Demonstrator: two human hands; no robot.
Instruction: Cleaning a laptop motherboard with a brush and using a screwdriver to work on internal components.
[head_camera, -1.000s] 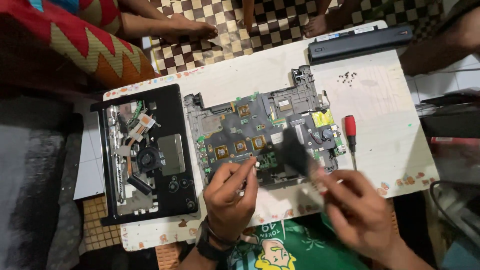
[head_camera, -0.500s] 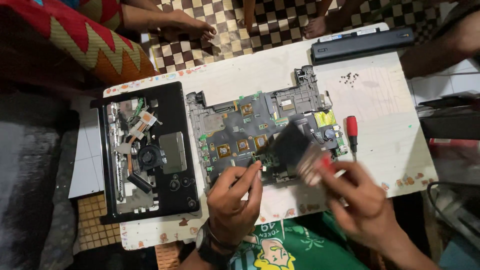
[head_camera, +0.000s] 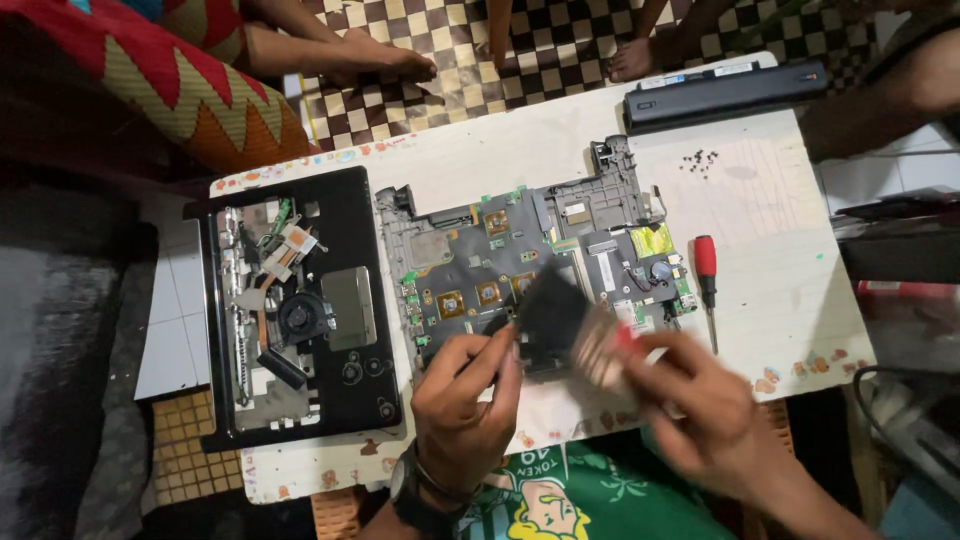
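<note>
A green laptop motherboard in its grey frame (head_camera: 520, 250) lies in the middle of a white board (head_camera: 560, 140). My left hand (head_camera: 465, 405) rests its fingertips on the motherboard's near edge. My right hand (head_camera: 700, 400), blurred by motion, grips a paintbrush (head_camera: 565, 325) with dark bristles and a metal band. The bristles are over the near middle of the motherboard.
A black laptop base with fan and copper heat pipe (head_camera: 295, 310) lies at the left. A red-handled screwdriver (head_camera: 707, 280) lies right of the motherboard, small screws (head_camera: 700, 160) beyond it. A black battery (head_camera: 725, 95) sits at the far edge. Other people's feet (head_camera: 390, 60) are beyond the board.
My right hand has swept the brush left and toward the near edge of the motherboard. My left hand has stayed on the board's near edge.
</note>
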